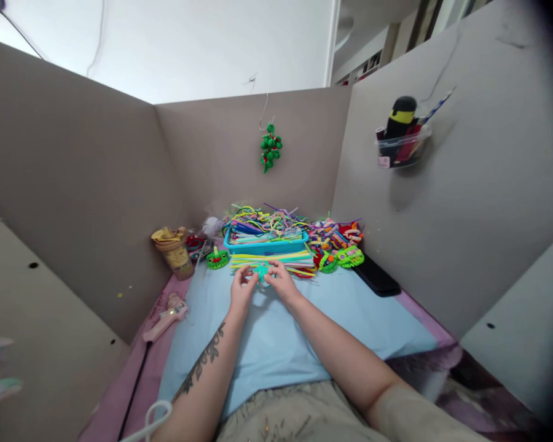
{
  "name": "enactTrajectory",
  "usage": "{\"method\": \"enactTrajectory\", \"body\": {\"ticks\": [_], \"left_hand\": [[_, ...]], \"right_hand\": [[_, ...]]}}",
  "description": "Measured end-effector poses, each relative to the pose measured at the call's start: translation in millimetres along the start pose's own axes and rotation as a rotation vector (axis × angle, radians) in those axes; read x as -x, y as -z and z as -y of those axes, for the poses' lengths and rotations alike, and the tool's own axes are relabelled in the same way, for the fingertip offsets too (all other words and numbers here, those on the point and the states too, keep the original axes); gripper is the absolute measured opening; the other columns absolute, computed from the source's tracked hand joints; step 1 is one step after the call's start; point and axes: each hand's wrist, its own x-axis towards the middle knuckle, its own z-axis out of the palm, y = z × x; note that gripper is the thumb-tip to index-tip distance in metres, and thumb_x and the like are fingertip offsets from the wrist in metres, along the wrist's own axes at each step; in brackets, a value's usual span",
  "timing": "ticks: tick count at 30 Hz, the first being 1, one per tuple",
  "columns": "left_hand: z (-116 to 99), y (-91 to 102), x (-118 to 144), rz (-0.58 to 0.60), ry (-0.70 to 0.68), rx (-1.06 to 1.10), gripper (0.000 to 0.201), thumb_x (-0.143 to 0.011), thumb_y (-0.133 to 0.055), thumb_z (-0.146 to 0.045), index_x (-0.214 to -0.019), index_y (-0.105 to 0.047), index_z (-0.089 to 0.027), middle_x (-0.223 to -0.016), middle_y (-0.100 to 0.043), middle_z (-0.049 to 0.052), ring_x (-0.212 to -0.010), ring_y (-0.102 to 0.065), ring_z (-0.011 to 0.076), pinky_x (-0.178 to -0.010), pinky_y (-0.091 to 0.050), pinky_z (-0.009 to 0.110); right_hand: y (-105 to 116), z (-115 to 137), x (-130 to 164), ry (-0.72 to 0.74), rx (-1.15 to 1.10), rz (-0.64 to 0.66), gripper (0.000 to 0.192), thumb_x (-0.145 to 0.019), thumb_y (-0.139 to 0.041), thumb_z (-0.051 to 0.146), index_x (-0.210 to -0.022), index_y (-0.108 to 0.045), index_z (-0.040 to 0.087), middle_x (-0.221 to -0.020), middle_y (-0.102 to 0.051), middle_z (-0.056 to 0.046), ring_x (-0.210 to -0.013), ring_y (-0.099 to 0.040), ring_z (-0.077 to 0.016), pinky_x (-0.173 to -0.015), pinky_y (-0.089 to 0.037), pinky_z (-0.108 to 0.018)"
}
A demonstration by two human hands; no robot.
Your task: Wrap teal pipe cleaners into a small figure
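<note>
Between my two hands, above the light blue cloth [299, 337], is a small turquoise piece that looks like coiled pipe cleaner [262, 273]. My left hand [242, 287] pinches its left side with thumb and fingers. On the other side, my right hand [281, 282] grips it the same way. Just behind my fingers lies a row of straight yellow, white and pink pipe cleaners [276, 260]. A blue tray [262, 248] heaped with many-coloured pipe cleaners stands beyond them.
A green frog-like craft [217, 259] sits left of the tray; green and red crafts [349, 256] lie right, near a black phone-like slab [375, 275]. Left stand a brown cup [177, 255] and a pink glue gun [166, 320] with a cord. Grey panels [249, 147] enclose the table.
</note>
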Motion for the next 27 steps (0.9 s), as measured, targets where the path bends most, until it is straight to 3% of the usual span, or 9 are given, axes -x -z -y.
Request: {"method": "enactTrajectory", "body": {"ticks": [5,9,19,22,25,27], "left_hand": [[2,2.5,-3,0.149,0.103,0.086,0.053,-0.056,-0.075,-0.032,-0.103,-0.056,-0.015,-0.066,-0.063,0.002,-0.062,-0.059,0.0137,-0.063,-0.044,0.026],[-1,2.3,-4,0.14,0.132,0.127,0.057,-0.054,-0.076,-0.031,-0.103,-0.054,-0.014,-0.06,-0.061,-0.001,-0.056,-0.057,0.0124,-0.06,-0.044,0.025],[3,1.2,-3,0.162,0.202,0.165,0.063,-0.05,-0.079,-0.034,-0.105,-0.054,-0.014,-0.059,-0.06,-0.002,-0.054,-0.056,0.0112,-0.057,-0.043,0.023],[5,4.5,-6,0.095,0.219,0.184,0.065,-0.05,-0.08,-0.035,-0.105,-0.055,-0.014,-0.059,-0.06,-0.003,-0.053,-0.056,0.0105,-0.056,-0.042,0.021],[4,6.3,-7,0.064,0.261,0.25,0.066,-0.051,-0.079,-0.034,-0.108,-0.054,-0.014,-0.065,-0.062,-0.001,-0.055,-0.057,0.0094,-0.055,-0.042,0.02],[2,5.9,-6,0.084,0.3,0.296,0.066,-0.052,-0.079,-0.033,-0.109,-0.053,-0.015,-0.07,-0.064,0.0,-0.056,-0.057,0.0089,-0.056,-0.043,0.02]], "right_hand": [[1,-1,-1,-0.005,0.014,0.028,0.023,-0.069,-0.062,0.036,-0.055,-0.057,0.018,-0.108,-0.054,-0.009,-0.108,-0.049,-0.0233,-0.095,-0.034,-0.042],[1,-1,-2,-0.03,0.016,0.013,0.021,-0.068,-0.062,0.037,-0.059,-0.06,0.019,-0.106,-0.054,-0.009,-0.111,-0.047,-0.0244,-0.096,-0.033,-0.042],[3,3,0,0.003,0.083,0.152,0.02,-0.073,-0.06,0.03,-0.058,-0.058,0.018,-0.116,-0.052,-0.009,-0.112,-0.046,-0.0236,-0.096,-0.033,-0.042],[2,10,3,0.073,0.163,0.05,0.009,-0.073,-0.06,0.028,-0.072,-0.062,0.02,-0.116,-0.052,-0.009,-0.113,-0.046,-0.0236,-0.098,-0.032,-0.042],[2,19,8,0.233,0.251,-0.011,0.027,-0.069,-0.065,0.027,-0.095,-0.059,0.022,-0.115,-0.05,-0.008,-0.114,-0.043,-0.0231,-0.098,-0.033,-0.04],[2,23,11,0.325,0.313,-0.001,0.031,-0.069,-0.066,0.026,-0.098,-0.058,0.023,-0.115,-0.049,-0.008,-0.114,-0.042,-0.0233,-0.098,-0.033,-0.04]]}}
